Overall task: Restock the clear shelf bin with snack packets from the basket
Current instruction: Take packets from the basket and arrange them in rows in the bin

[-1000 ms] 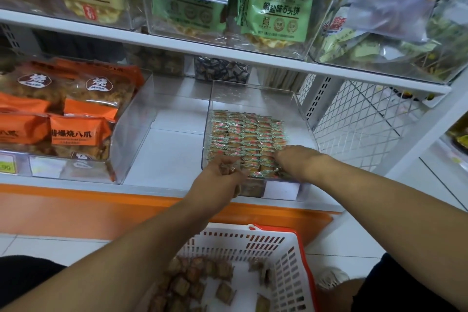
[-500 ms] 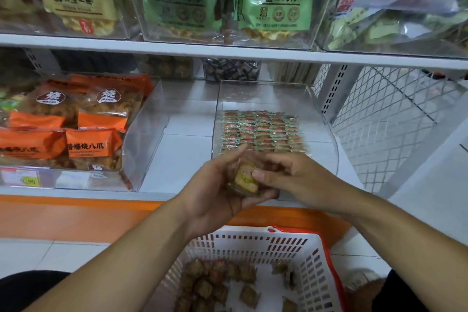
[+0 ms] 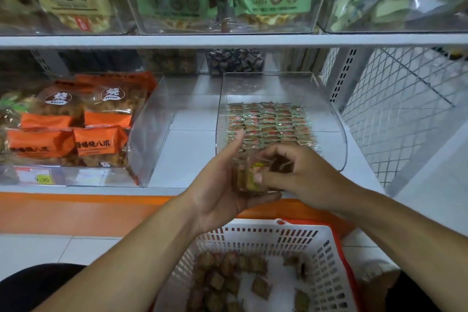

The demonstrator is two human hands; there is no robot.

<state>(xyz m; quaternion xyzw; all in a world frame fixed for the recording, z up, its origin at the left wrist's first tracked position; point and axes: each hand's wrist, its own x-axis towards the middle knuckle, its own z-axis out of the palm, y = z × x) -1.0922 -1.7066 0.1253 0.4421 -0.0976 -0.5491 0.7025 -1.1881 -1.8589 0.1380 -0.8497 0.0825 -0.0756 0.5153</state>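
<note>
While your left hand [image 3: 222, 192] cups a packet stack [image 3: 249, 175], your right hand [image 3: 298, 175] pinches one packet. Bin [image 3: 326, 119] at 12 o'clock, basket [image 3: 326, 261] at 6.

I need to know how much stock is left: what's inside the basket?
Loose brown snack packets lie scattered on the basket floor. The near part is out of frame and under the left arm.

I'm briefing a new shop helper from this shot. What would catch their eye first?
Both hands meet at centre: the left hand cups a few snack packets while the right hand picks at them. Behind stands the clear bin with neat rows, and below, the white basket holds loose packets.
</note>
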